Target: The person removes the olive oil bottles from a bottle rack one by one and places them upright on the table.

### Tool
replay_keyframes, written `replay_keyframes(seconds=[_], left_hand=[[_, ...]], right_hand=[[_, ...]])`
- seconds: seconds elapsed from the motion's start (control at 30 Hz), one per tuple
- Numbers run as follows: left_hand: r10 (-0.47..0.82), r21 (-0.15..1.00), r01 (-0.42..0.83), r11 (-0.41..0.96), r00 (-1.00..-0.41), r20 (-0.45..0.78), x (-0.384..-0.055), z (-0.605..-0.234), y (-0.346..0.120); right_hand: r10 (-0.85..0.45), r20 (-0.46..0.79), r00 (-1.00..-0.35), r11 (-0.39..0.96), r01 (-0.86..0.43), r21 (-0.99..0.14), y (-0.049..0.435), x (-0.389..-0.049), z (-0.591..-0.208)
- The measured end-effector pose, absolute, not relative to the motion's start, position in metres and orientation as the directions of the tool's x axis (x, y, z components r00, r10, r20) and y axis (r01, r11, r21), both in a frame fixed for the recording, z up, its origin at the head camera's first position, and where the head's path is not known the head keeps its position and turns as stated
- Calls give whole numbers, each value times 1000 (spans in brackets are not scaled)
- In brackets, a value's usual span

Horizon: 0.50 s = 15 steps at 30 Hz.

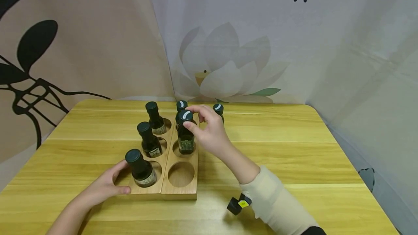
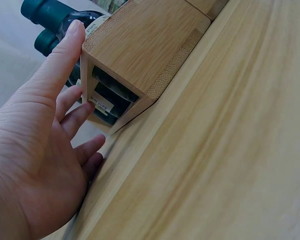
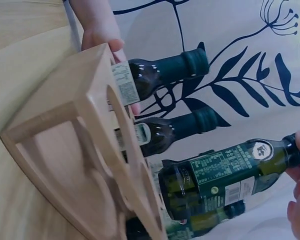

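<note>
My right hand point(image 1: 210, 128) pinches a small dark green glass bottle point(image 3: 222, 175) by its cap. The bottle hangs upright above the middle hole of the right-hand wooden rack point(image 1: 179, 193); in the right wrist view its base looks raised off the rack's top. My left hand point(image 1: 106, 184) rests at the near left corner of the left-hand rack point(image 2: 145, 40), thumb by the front face, fingers loosely bent along the side. Three similar bottles stand in the left rack: front point(image 1: 140, 169), middle point(image 1: 150, 140) and rear point(image 1: 156, 119). The front right hole point(image 1: 181, 174) holds nothing.
Another capped bottle point(image 1: 181, 106) stands at the rear of the right rack, partly hidden. One more bottle point(image 1: 218, 110) is beyond my right hand, mostly covered by it. A printed cloth point(image 1: 228, 61) hangs behind the wooden table point(image 1: 294, 148).
</note>
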State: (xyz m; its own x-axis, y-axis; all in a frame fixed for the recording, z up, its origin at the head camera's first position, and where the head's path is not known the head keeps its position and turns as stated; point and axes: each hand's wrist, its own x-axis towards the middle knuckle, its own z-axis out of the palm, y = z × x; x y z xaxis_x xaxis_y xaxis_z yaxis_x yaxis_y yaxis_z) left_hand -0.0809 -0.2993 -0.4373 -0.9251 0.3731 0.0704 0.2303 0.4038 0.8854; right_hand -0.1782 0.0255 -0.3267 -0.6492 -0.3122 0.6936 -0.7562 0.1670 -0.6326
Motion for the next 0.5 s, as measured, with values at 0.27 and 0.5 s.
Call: replay_keyframes(seconds=[0.27,0.5], left_hand=[[373,883,224,412,-926,61,-82,-437,-299],[374,883,223,413,-926,59,-82,-437,-299]], right_hand=[[-306,692,-654,153,-751,-642,48,-180,-316],[-292,690,-662,182,-747,-639,74,-183,-309]])
